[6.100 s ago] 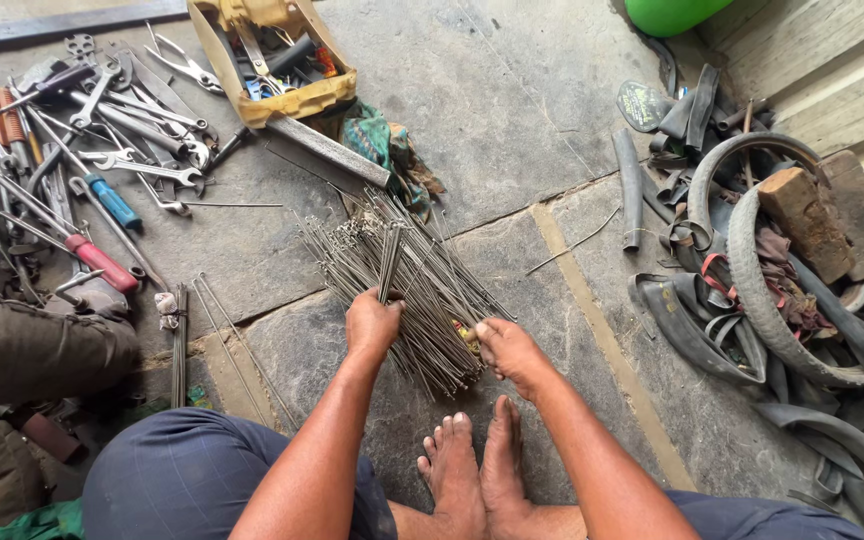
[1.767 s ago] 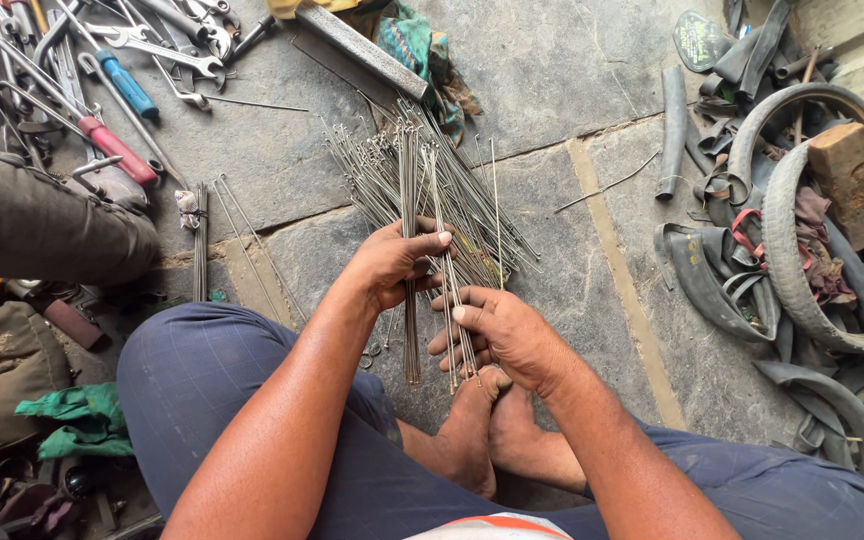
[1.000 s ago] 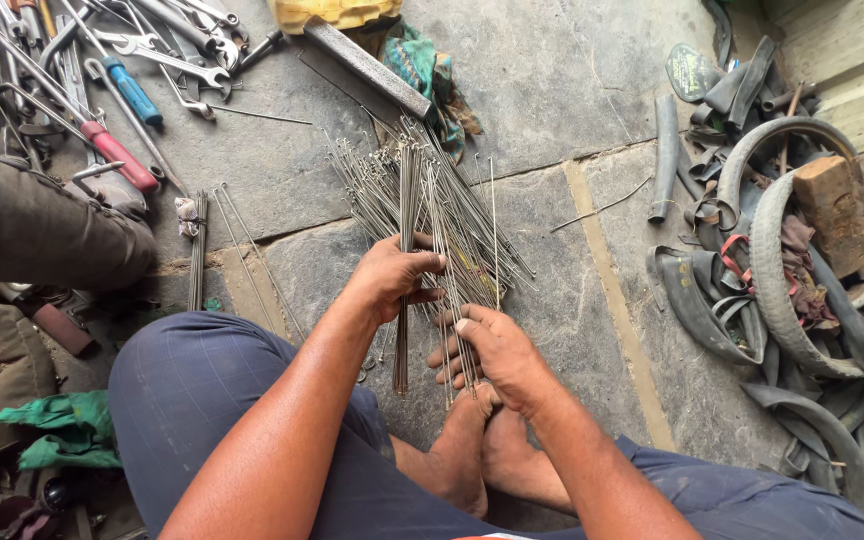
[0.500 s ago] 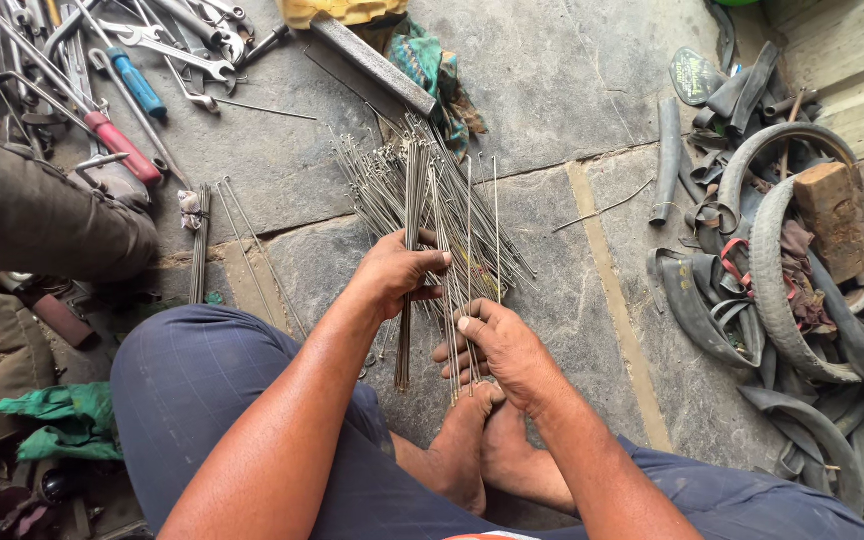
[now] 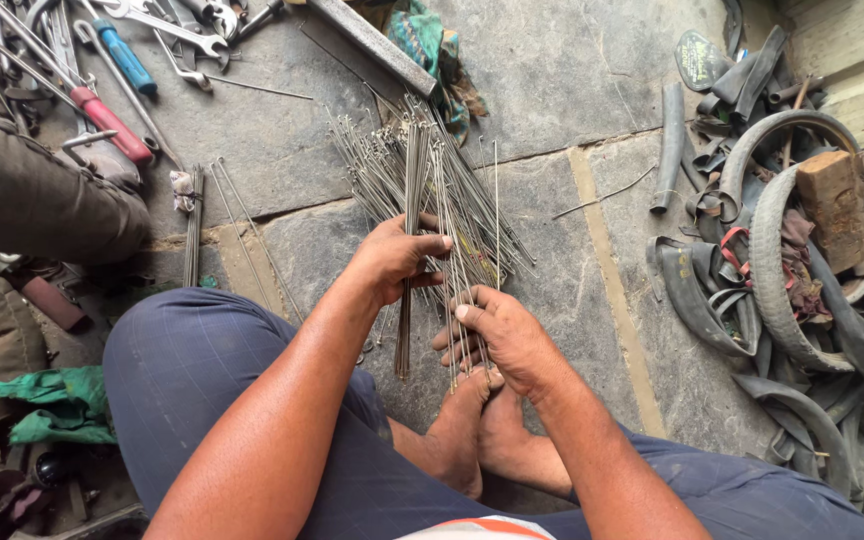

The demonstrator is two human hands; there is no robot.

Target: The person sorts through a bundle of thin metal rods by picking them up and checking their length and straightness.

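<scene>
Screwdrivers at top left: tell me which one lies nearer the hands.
The red-handled screwdriver lies nearer the left hand; the blue-handled screwdriver lies farther up, toward the wrenches.

Shiny silver-grey on the bundle of thin metal spokes (image 5: 422, 190). Grey on the stone floor (image 5: 552, 80), with a pale tan stripe (image 5: 607, 290) running across it. Dark navy blue on the trousers (image 5: 202, 370). Bright blue on one screwdriver handle (image 5: 130, 68), red on the other handle (image 5: 110, 125). Silver on the wrenches (image 5: 167, 25). Black on the old rubber tyres (image 5: 762, 270). Brown on the wooden block (image 5: 837, 195). Green on the crumpled cloth (image 5: 57, 400). Teal with orange bits on the rag (image 5: 422, 35).
</scene>
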